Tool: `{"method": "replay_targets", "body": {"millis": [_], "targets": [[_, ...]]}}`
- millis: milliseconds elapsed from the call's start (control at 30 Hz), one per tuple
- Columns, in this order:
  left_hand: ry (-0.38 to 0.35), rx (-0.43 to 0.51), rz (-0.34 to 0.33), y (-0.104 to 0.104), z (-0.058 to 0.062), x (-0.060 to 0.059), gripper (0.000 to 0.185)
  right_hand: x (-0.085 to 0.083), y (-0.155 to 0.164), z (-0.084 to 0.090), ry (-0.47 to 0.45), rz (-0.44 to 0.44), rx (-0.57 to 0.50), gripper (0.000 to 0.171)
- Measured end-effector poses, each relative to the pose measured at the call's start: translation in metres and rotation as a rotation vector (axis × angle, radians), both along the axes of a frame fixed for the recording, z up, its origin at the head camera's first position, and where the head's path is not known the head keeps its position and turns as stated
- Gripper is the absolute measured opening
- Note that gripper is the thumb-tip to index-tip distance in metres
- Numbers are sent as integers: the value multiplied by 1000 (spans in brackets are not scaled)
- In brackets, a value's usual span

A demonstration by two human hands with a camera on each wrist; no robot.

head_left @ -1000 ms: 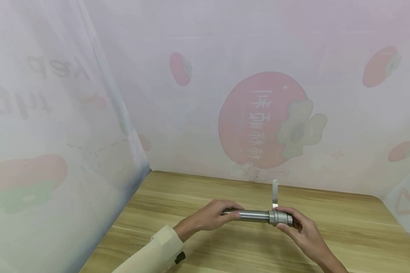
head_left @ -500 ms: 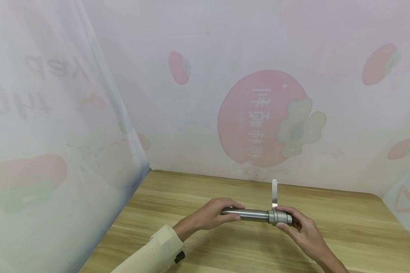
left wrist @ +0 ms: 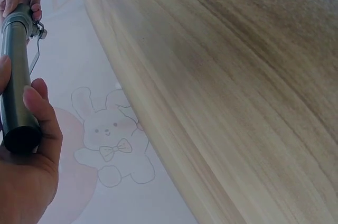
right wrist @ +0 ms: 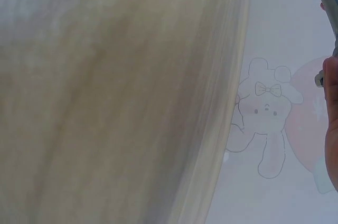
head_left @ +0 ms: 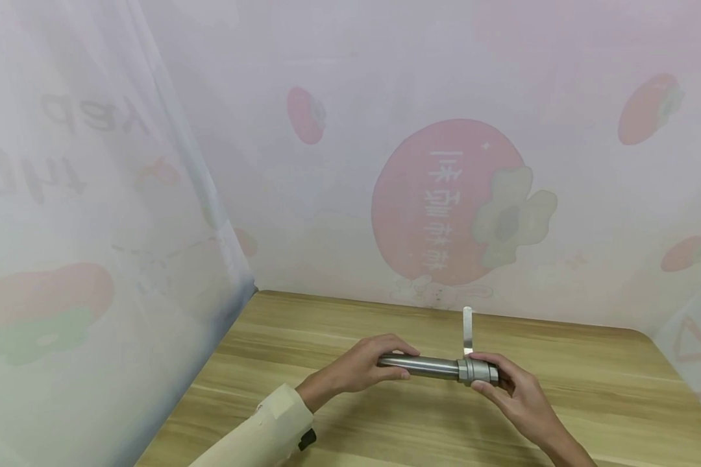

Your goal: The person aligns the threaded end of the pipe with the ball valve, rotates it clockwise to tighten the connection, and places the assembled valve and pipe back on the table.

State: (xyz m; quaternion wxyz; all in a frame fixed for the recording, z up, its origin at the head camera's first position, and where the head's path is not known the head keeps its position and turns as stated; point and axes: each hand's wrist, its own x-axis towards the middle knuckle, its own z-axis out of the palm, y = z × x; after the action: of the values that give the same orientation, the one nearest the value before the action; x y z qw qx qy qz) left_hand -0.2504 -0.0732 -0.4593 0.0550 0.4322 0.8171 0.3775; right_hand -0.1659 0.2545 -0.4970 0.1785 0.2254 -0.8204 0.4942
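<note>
A silver-grey metal tube (head_left: 429, 366) gleams over the light wood-grain table (head_left: 590, 395). The pale pink backdrop (head_left: 327, 214) carries red fruit prints and an outlined bunny; the sleeve (head_left: 257, 434) is cream.

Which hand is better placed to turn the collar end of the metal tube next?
Probably the right hand: its fingers already grip the collar beside the flat lever, while the left hand holds the metal tube at its plain end.
</note>
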Motion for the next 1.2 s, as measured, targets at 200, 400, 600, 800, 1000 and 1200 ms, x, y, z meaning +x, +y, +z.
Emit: {"method": "replay_targets", "body": {"millis": [200,400,600,800,1000,1200], "targets": [[-21,-12,0,1,0,1,41,0,0,0,-11,-4,3,45],[-84,-31,21,1,0,1,40,-1,-1,0,-7,2,10,45],[-106,-55,41,0,1,2,37,-1,-1,0,-1,7,9,45],[-118,-32,25,-1,2,3,35,-1,0,0,11,12,5,46],[-114,-25,18,-1,-1,1,37,-1,-1,-2,6,15,-1,45],[-100,-21,18,-3,-1,1,38,-3,-2,-1,0,14,-2,45]]}}
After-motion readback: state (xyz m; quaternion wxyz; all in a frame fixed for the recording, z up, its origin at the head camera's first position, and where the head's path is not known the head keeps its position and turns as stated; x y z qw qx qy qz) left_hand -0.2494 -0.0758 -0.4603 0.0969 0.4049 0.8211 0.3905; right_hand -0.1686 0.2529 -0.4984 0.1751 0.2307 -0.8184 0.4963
